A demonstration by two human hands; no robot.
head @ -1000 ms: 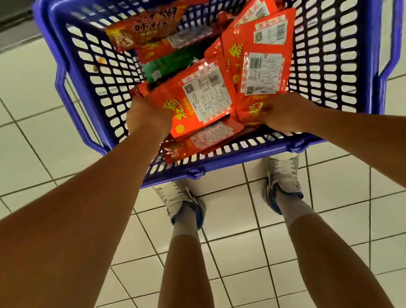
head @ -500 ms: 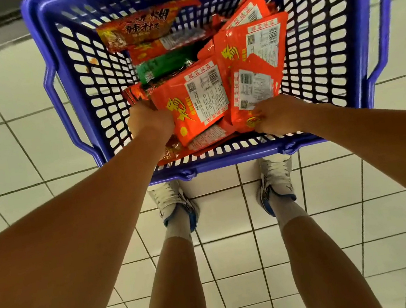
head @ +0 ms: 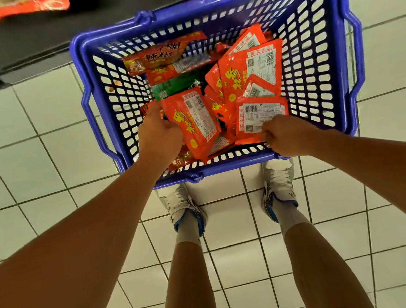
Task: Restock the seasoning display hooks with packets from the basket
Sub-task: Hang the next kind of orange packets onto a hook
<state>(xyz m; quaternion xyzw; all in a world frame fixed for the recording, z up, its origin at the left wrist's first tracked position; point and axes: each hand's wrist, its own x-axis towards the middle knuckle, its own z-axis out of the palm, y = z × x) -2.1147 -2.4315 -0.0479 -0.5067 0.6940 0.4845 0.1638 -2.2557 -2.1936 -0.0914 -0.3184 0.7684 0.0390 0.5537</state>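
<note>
A blue plastic basket (head: 324, 38) stands on the tiled floor in front of my feet, holding several red-orange seasoning packets and one green packet (head: 173, 87). My left hand (head: 159, 134) grips the edge of a red packet (head: 193, 122) that stands tilted near the basket's front. My right hand (head: 286, 134) pinches the lower edge of another red packet (head: 260, 113), label side up. A red packet with black lettering (head: 160, 54) lies at the back. The display hooks are out of view.
A dark shelf base (head: 22, 43) runs along the top left, with the bottom of a hanging red packet (head: 16, 6) at the top edge. White floor tiles (head: 26, 159) surround the basket. My legs and white shoes (head: 181, 204) stand just behind the basket.
My view has tilted up, bringing the shelf base into sight. The right hand's packet has dropped from upright to lower and flatter, and the left hand has turned its packet more upright.
</note>
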